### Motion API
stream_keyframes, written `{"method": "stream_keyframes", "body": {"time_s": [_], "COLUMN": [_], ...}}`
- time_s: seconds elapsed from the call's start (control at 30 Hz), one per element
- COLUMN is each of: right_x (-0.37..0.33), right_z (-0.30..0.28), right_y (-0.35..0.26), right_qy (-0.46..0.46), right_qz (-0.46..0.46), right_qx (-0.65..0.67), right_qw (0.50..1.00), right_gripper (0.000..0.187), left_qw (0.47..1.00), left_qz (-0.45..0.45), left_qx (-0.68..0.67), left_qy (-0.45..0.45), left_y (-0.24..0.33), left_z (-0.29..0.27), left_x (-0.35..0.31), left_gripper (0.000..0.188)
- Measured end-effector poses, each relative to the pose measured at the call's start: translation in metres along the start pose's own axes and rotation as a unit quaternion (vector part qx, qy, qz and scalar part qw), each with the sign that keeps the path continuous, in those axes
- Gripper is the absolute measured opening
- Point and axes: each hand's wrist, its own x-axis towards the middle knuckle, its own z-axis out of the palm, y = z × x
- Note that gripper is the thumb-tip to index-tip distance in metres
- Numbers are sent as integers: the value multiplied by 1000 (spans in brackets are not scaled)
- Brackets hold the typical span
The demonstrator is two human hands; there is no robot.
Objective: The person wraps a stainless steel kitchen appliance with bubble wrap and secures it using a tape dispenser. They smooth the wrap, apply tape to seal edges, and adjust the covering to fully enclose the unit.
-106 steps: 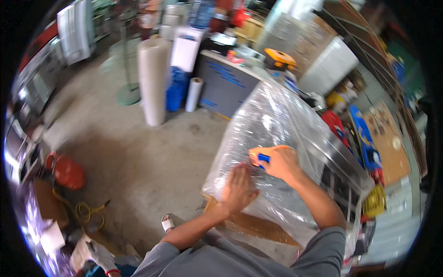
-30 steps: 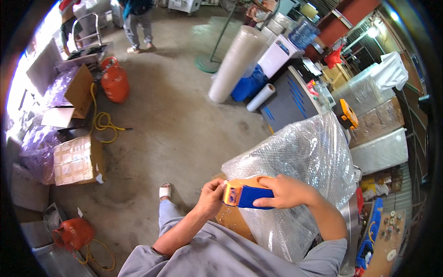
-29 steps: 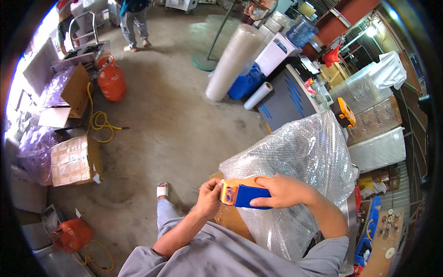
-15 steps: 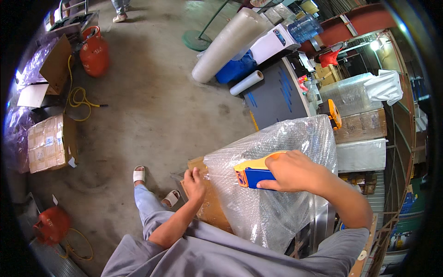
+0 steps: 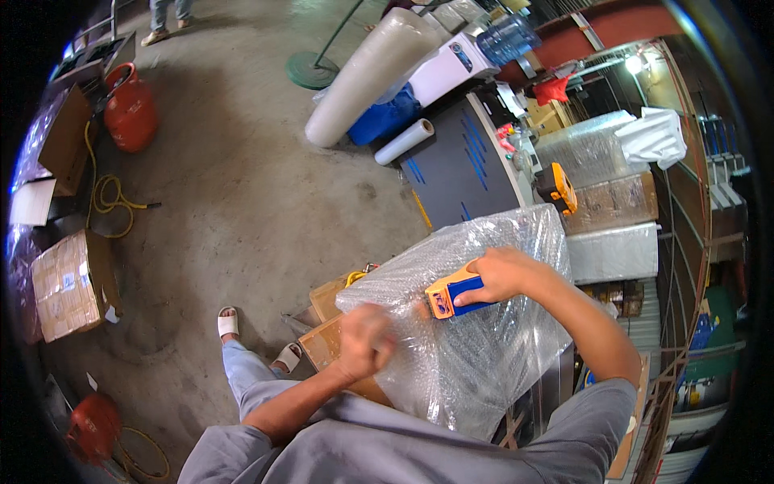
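Observation:
My right hand (image 5: 509, 276) grips a yellow and blue tape dispenser (image 5: 456, 292), its toothed end pointing left, just over the bubble wrap. My left hand (image 5: 367, 343) is smeared by motion at the left side of the wrap; its fingers look curled, and whether they hold anything does not show. The sheet of clear bubble wrap (image 5: 484, 379) drapes over a large bulky item, which it mostly hides. Brown cardboard (image 5: 322, 348) sticks out under the wrap's left edge, below my left hand.
A dark panel (image 5: 451, 165) with blue strips lies beyond the wrap. Tall bubble-wrap roll (image 5: 367, 81), small film roll (image 5: 405, 142) and water dispenser (image 5: 451, 73) stand farther back. Leftward are red gas cylinders (image 5: 131, 113), a yellow hose (image 5: 105, 194) and a taped carton (image 5: 68, 282).
My left hand has swung right, over the wrap's left part. The clear strip stretched between it and the dispenser no longer shows. My right hand has shifted slightly upward with the dispenser.

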Motion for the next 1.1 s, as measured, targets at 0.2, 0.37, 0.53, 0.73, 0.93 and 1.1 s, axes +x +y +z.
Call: {"method": "stream_keyframes", "body": {"time_s": [0.2, 0.37, 0.53, 0.73, 0.93, 1.1], "right_x": [-18, -38, -62, -122, -154, -165], "right_z": [5, 22, 43, 85, 180, 270], "right_y": [50, 53, 48, 3, -186, -366], "right_qy": [36, 104, 283, 345, 356, 234], "right_qz": [120, 275, 459, 396, 416, 463], "right_qx": [-37, 5, 173, 404, 614, 792], "right_qw": [991, 956, 824, 749, 568, 321], "right_gripper": [75, 69, 63, 71, 60, 60], "left_qw": [867, 849, 828, 816, 749, 750], "left_qz": [150, 150, 143, 136, 138, 170], "left_qx": [268, 285, 305, 294, 283, 280], "left_qy": [-392, -419, -449, -480, -584, -574], "left_y": [51, 54, 56, 42, 15, 3], "left_z": [13, 22, 25, 50, 97, 121], "left_x": [82, 96, 93, 112, 138, 161], "left_gripper": [84, 86, 91, 96, 108, 100]}}
